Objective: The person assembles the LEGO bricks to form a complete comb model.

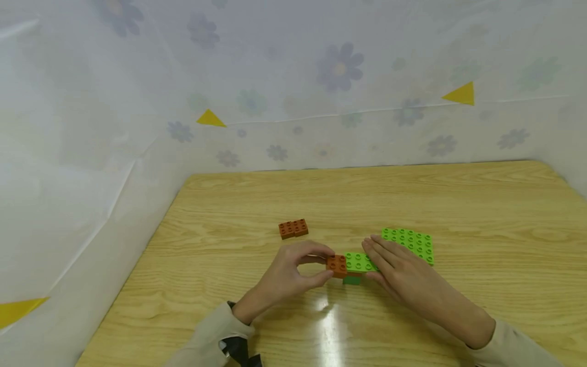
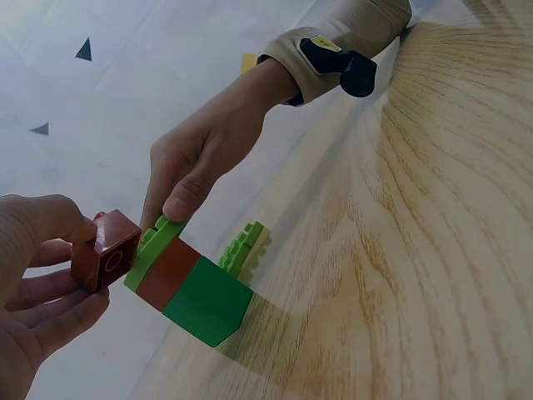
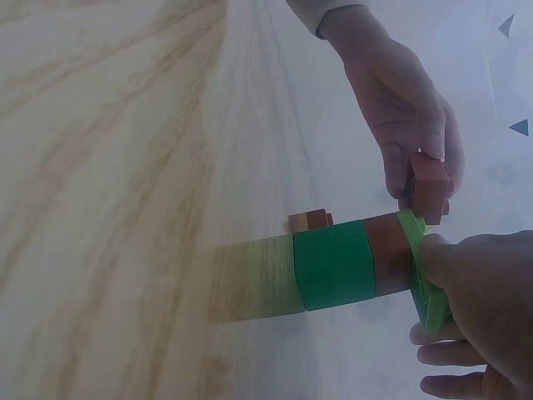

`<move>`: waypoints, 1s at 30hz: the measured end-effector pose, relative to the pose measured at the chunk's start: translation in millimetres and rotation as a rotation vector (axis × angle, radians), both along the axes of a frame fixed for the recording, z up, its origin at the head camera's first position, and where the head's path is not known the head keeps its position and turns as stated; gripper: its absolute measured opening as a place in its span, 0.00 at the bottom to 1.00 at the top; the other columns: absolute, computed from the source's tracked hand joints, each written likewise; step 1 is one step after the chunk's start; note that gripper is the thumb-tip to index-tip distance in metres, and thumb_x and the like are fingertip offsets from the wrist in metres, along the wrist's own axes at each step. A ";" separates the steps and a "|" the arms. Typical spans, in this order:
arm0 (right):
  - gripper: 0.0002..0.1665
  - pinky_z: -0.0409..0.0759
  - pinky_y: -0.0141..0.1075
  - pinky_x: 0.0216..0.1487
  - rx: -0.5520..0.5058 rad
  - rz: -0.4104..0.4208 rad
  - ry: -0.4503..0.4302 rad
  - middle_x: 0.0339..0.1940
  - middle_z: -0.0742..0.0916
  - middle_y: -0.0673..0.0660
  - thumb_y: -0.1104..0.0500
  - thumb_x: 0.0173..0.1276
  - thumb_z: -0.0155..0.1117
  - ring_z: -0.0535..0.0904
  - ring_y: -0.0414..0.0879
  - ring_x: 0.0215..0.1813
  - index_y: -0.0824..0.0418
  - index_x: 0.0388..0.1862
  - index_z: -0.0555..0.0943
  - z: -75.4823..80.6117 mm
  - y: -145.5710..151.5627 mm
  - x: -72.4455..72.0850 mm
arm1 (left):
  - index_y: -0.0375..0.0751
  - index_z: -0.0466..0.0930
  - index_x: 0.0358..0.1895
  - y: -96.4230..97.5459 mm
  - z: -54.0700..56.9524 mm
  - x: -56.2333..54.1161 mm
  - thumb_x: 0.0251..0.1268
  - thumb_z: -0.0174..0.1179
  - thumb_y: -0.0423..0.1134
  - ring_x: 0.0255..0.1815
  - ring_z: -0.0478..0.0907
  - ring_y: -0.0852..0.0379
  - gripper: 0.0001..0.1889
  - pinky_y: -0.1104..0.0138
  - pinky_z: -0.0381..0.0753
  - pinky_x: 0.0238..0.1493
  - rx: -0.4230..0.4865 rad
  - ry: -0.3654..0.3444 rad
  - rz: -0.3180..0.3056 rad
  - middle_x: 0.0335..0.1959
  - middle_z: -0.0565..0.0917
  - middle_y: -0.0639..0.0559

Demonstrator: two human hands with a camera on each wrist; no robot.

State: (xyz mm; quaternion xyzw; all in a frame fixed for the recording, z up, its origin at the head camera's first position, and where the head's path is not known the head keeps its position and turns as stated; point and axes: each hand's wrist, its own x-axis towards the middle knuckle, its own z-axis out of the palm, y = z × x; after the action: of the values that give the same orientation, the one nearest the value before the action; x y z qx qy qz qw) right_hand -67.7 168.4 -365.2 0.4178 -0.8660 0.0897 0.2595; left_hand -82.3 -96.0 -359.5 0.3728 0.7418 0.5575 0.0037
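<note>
My left hand [image 1: 293, 270] pinches a reddish-brown brick [image 1: 336, 266] between thumb and fingers. In the left wrist view that brick's hollow underside shows, and it is at the left end of a light green studded plate [image 2: 148, 254]. Whether the two touch I cannot tell. The plate tops a stack, with a brown brick [image 2: 168, 273] under it and a dark green block [image 2: 208, 302] at the bottom. My right hand [image 1: 410, 278] holds the plate's right part, thumb on the near side and fingers across the far side, hiding that end.
Two reddish-brown bricks [image 1: 293, 229] lie side by side on the wooden table [image 1: 229, 204], beyond my left hand. A larger light green studded plate [image 1: 419, 243] lies behind my right hand. A flower-patterned white sheet [image 1: 293, 102] hangs behind the table.
</note>
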 end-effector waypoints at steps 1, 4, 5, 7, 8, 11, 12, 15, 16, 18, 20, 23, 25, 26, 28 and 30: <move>0.39 0.81 0.52 0.52 0.000 0.001 0.002 0.56 0.82 0.68 0.43 0.81 0.30 0.78 0.61 0.58 0.74 0.59 0.76 -0.2 -0.2 -0.1 | 0.33 0.80 0.50 0.1 -0.1 0.1 0.58 0.67 0.28 0.47 0.83 0.54 0.16 0.65 0.83 0.49 0.007 0.002 -0.002 0.47 0.84 0.43; 0.39 0.81 0.52 0.51 -0.002 0.004 0.009 0.56 0.82 0.68 0.43 0.81 0.29 0.78 0.61 0.58 0.74 0.59 0.76 -1.2 -0.6 -0.6 | 0.31 0.80 0.50 0.9 -1.0 0.4 0.58 0.66 0.27 0.47 0.83 0.54 0.16 0.63 0.84 0.48 0.033 0.018 -0.011 0.47 0.84 0.42; 0.39 0.81 0.52 0.51 -0.003 0.006 0.010 0.56 0.82 0.68 0.43 0.81 0.29 0.78 0.61 0.58 0.74 0.59 0.76 -1.8 -0.7 -0.8 | 0.31 0.80 0.50 1.2 -1.7 0.5 0.58 0.66 0.26 0.47 0.83 0.54 0.16 0.63 0.84 0.48 0.045 0.022 -0.016 0.47 0.84 0.41; 0.39 0.81 0.53 0.51 -0.006 0.009 0.012 0.56 0.82 0.68 0.43 0.81 0.30 0.78 0.61 0.58 0.74 0.59 0.76 -2.2 -0.7 -0.9 | 0.29 0.79 0.50 2.2 -2.8 0.5 0.58 0.66 0.25 0.47 0.83 0.53 0.16 0.63 0.84 0.48 0.056 0.057 -0.022 0.47 0.83 0.40; 0.39 0.81 0.53 0.51 -0.007 0.009 0.013 0.56 0.82 0.68 0.43 0.81 0.30 0.78 0.61 0.58 0.74 0.59 0.76 -2.4 -0.6 -0.8 | 0.29 0.79 0.50 2.7 -3.5 0.3 0.58 0.66 0.24 0.46 0.83 0.52 0.16 0.64 0.84 0.47 0.062 0.073 -0.025 0.47 0.83 0.40; 0.38 0.81 0.53 0.51 -0.005 0.008 0.013 0.57 0.82 0.68 0.43 0.81 0.30 0.78 0.61 0.58 0.73 0.59 0.76 -2.4 -0.6 -0.5 | 0.27 0.78 0.50 4.5 -5.9 -0.5 0.56 0.66 0.22 0.44 0.84 0.50 0.17 0.64 0.85 0.46 0.083 0.124 -0.031 0.46 0.83 0.37; 0.38 0.81 0.52 0.51 -0.003 0.006 0.012 0.57 0.82 0.68 0.43 0.81 0.30 0.78 0.61 0.58 0.73 0.59 0.76 -2.0 -0.6 -0.4 | 0.26 0.78 0.50 5.2 -6.5 -0.6 0.55 0.66 0.21 0.44 0.84 0.49 0.17 0.64 0.85 0.46 0.092 0.137 -0.033 0.45 0.83 0.36; 0.39 0.81 0.52 0.51 0.005 -0.002 0.009 0.57 0.82 0.68 0.43 0.81 0.29 0.78 0.61 0.58 0.74 0.59 0.76 -1.9 -0.7 0.0 | 0.25 0.77 0.49 8.2 -8.4 -0.6 0.54 0.65 0.19 0.43 0.84 0.46 0.18 0.63 0.85 0.46 0.131 0.146 -0.043 0.45 0.82 0.34; 0.40 0.81 0.52 0.51 0.007 -0.005 0.007 0.56 0.82 0.68 0.43 0.81 0.28 0.78 0.61 0.58 0.74 0.59 0.76 -1.9 -0.7 0.2 | 0.24 0.77 0.49 9.5 -8.6 -0.4 0.53 0.65 0.18 0.44 0.84 0.46 0.18 0.63 0.85 0.46 0.142 0.145 -0.048 0.45 0.82 0.33; 0.40 0.81 0.53 0.51 0.010 -0.009 0.002 0.56 0.82 0.68 0.43 0.81 0.28 0.78 0.61 0.58 0.74 0.59 0.76 -2.2 -0.7 0.4 | 0.24 0.76 0.50 12.3 -9.7 0.6 0.54 0.65 0.18 0.44 0.83 0.46 0.18 0.62 0.85 0.47 0.162 0.134 -0.059 0.46 0.82 0.33; 0.41 0.81 0.53 0.52 0.012 -0.012 -0.005 0.56 0.82 0.68 0.42 0.81 0.28 0.78 0.61 0.58 0.74 0.59 0.76 -2.4 -0.8 0.5 | 0.25 0.76 0.50 15.4 -11.1 1.9 0.54 0.64 0.18 0.46 0.83 0.46 0.18 0.62 0.84 0.48 0.172 0.130 -0.073 0.47 0.81 0.33; 0.41 0.81 0.53 0.52 0.017 -0.015 -0.011 0.56 0.82 0.68 0.42 0.81 0.27 0.78 0.61 0.58 0.74 0.59 0.76 -2.5 -0.5 0.5 | 0.28 0.77 0.51 19.3 -13.7 4.2 0.56 0.65 0.21 0.50 0.82 0.49 0.18 0.63 0.83 0.51 0.142 0.162 -0.072 0.49 0.82 0.36; 0.42 0.81 0.53 0.51 0.021 -0.017 -0.013 0.56 0.82 0.68 0.42 0.81 0.26 0.78 0.61 0.58 0.74 0.59 0.76 -2.5 -0.4 0.4 | 0.31 0.78 0.51 21.0 -14.5 5.6 0.57 0.66 0.23 0.52 0.81 0.50 0.17 0.64 0.82 0.52 0.108 0.201 -0.057 0.50 0.82 0.39; 0.42 0.81 0.53 0.51 0.024 -0.018 -0.013 0.56 0.82 0.68 0.42 0.81 0.25 0.78 0.61 0.58 0.74 0.59 0.76 -2.3 -0.2 0.5 | 0.32 0.79 0.51 21.5 -14.9 6.0 0.57 0.66 0.24 0.53 0.80 0.52 0.17 0.65 0.82 0.53 0.090 0.217 -0.047 0.50 0.82 0.40; 0.42 0.82 0.52 0.50 0.028 -0.019 -0.011 0.56 0.82 0.68 0.42 0.81 0.25 0.78 0.61 0.58 0.74 0.59 0.76 -2.0 -0.1 0.5 | 0.35 0.79 0.51 22.0 -15.6 6.4 0.58 0.66 0.26 0.54 0.80 0.53 0.17 0.66 0.81 0.54 0.060 0.242 -0.029 0.50 0.83 0.42; 0.42 0.82 0.52 0.50 0.032 -0.019 -0.009 0.56 0.82 0.68 0.43 0.81 0.24 0.78 0.61 0.58 0.73 0.59 0.76 -1.7 -0.1 0.4 | 0.35 0.79 0.51 22.4 -16.0 6.2 0.58 0.66 0.26 0.54 0.80 0.54 0.17 0.67 0.81 0.54 0.050 0.253 -0.023 0.50 0.83 0.43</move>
State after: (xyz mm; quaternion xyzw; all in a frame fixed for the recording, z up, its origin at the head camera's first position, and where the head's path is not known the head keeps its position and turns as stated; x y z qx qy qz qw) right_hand -67.3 168.3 -366.9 0.4132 -0.8724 0.0753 0.2499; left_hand -76.1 -73.6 -375.5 0.4486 0.7179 0.5242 -0.0928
